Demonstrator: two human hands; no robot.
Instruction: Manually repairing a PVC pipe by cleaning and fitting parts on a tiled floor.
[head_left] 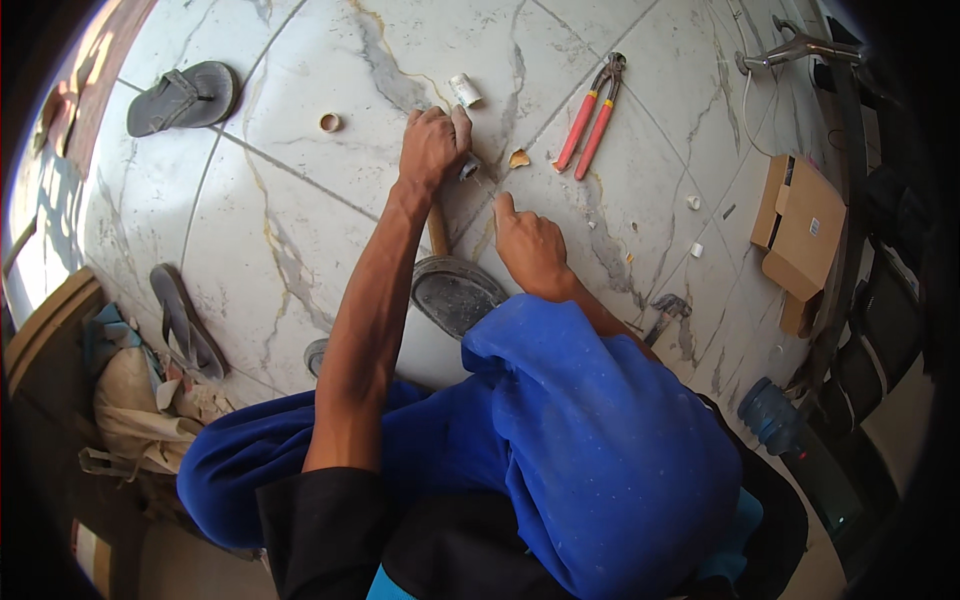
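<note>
My left hand (435,145) is closed in a fist low over the tiles, and what its fingers hold is hidden. Out from under its wrist runs a wooden handle (438,230) toward the dark sandal (455,295) at my foot. A small dark metal piece (468,166) shows beside the fist, partly covered. My right hand (532,243) is closed too, index finger stretched toward that piece; anything in its grip is too small to make out. Just beyond the left hand lies a white cylindrical piece (465,90). An orange-brown fragment (519,158) lies between the hands and the red-handled pincers (592,120).
A small brown ring (330,122) lies at left, with loose sandals (185,98) farther out. A hammer (668,312) is partly hidden by my right leg. White bits (696,250), an opened cardboard box (805,225) and a blue bottle (770,415) are on the right.
</note>
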